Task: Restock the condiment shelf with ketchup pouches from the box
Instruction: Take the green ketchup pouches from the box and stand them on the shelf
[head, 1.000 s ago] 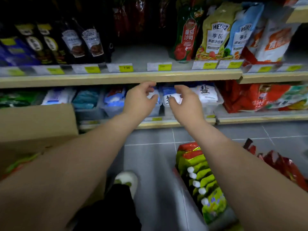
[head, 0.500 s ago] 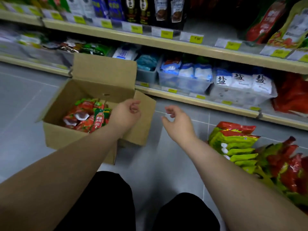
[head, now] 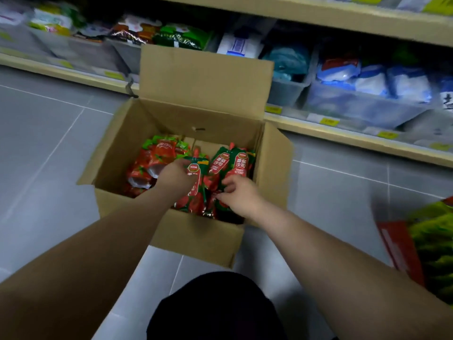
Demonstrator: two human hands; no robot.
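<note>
Ketchup pouches (head: 228, 163): lay heaped in the box (head: 196, 239), right under and around both sets of fingers, several with spouts up, handy for picking.
Left hand (head: 175, 179): fingers wrapped round one upright pouch (head: 195, 175), held near its top, likely so it would lift clear.
Right hand (head: 242, 196): fingers curled down onto the neighbouring pouches. A true grip? Could not tell.
Shelf (head: 343, 136): stood beyond the fingers, past the box's raised flap.
</note>
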